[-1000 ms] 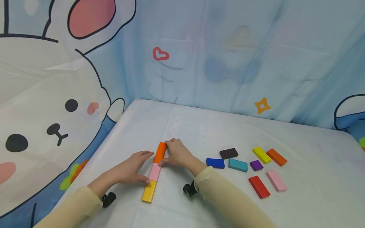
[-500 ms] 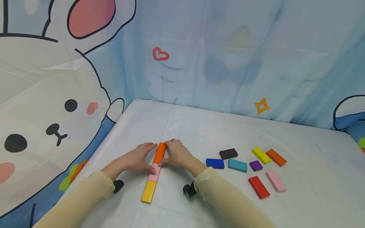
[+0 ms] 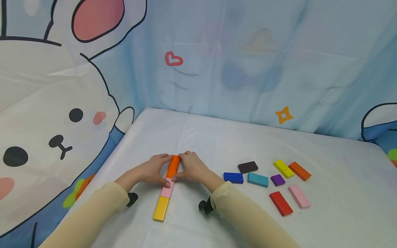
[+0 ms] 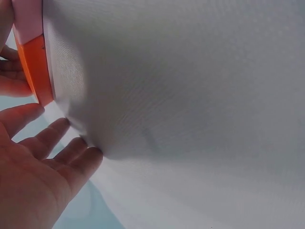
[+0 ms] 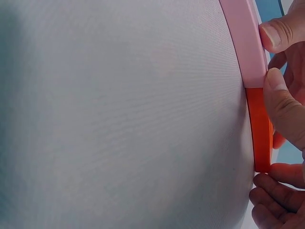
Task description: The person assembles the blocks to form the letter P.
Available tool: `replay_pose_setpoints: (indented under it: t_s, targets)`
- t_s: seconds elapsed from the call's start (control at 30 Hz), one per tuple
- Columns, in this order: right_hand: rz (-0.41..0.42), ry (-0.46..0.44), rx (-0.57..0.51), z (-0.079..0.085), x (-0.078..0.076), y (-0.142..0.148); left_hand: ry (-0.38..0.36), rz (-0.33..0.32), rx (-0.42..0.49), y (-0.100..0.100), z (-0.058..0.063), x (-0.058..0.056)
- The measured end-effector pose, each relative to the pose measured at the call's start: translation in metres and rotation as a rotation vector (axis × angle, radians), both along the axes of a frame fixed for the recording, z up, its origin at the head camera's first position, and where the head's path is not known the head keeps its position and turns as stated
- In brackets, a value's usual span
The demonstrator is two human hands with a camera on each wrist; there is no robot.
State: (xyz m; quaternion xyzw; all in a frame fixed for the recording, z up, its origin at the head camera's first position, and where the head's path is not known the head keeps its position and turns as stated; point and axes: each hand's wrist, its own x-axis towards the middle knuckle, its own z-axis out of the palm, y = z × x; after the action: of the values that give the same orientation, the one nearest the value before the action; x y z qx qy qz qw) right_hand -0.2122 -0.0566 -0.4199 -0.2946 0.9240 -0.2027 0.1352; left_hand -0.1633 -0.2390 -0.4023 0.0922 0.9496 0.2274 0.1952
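Three blocks lie end to end in a slanting row on the table: an orange block (image 3: pixel 173 166) at the far end, a pink block (image 3: pixel 165 192) in the middle and a yellow block (image 3: pixel 161 208) nearest. From the right, my right hand (image 3: pixel 193 167) holds the orange block, thumb by its joint with the pink one and index finger at its far end. On the other side, my left hand (image 3: pixel 152 171) touches the row with fingers fairly straight. Its thumb rests on the pink block, and in the left wrist view its index fingertip meets the orange block's far corner.
To the right lie loose blocks: black (image 3: pixel 248 167), blue (image 3: pixel 233 177), teal (image 3: pixel 258 179), purple (image 3: pixel 277 179), yellow (image 3: pixel 283 168), orange (image 3: pixel 299 171), red (image 3: pixel 281 203) and pink (image 3: pixel 299 196). A printed cloth (image 3: pixel 198 86) hangs behind the white table (image 3: pixel 217 137).
My left hand has moved up and to the right along the row, its thumb going from the pink-yellow joint onto the pink block. My right hand and the blocks stay nearly still.
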Motion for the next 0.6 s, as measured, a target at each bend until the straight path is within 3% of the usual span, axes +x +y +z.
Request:
replay_pose_setpoints:
  t_s: [0.6]
  targets:
    - [0.010, -0.011, -0.005, -0.0020, -0.0014, 0.0013, -0.004, 0.019, -0.012, 0.0010, -0.0017, -0.0006]
